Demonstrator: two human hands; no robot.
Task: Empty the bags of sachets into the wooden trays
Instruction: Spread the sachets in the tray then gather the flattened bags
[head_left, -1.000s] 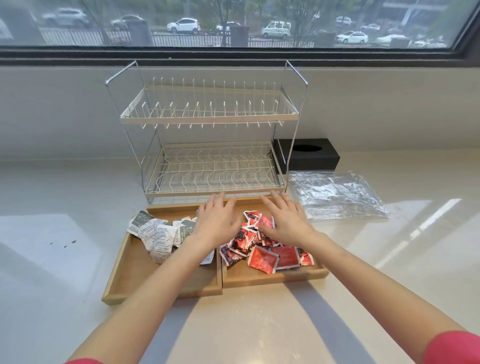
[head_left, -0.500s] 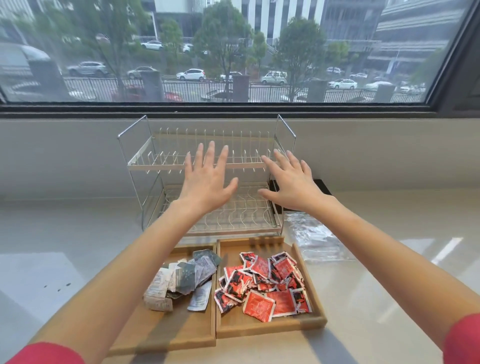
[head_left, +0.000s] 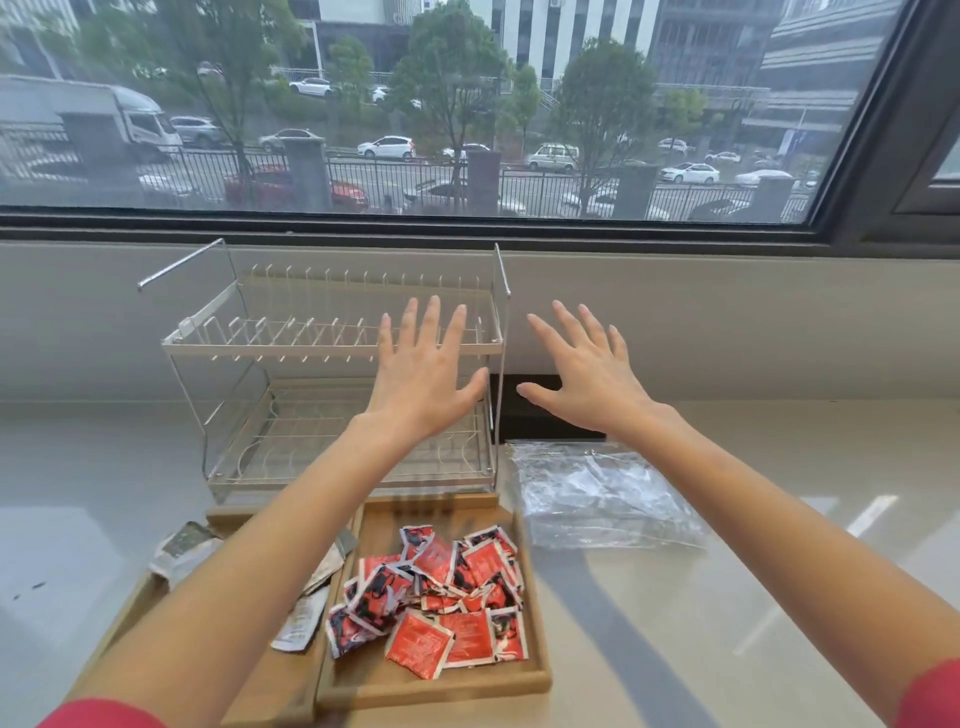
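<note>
Two wooden trays lie side by side at the counter's front. The right tray (head_left: 537, 680) holds a heap of red sachets (head_left: 441, 592). The left tray (head_left: 228, 514) holds grey and white sachets (head_left: 182, 551), mostly hidden under my left forearm. Empty clear plastic bags (head_left: 597, 493) lie flat to the right of the trays. My left hand (head_left: 421, 374) is raised in front of the wire rack, fingers straight and spread, holding nothing. My right hand (head_left: 587, 374) is raised beside it, also spread and empty.
A two-tier metal dish rack (head_left: 332, 374) stands behind the trays. A black tissue box (head_left: 540, 415) sits against the wall right of the rack. A white counter (head_left: 779, 545) runs under a wide window.
Both hands have lifted off the sachets in the trays and risen up and forward to rack height, fingers spread. The view has tilted up toward the window.
</note>
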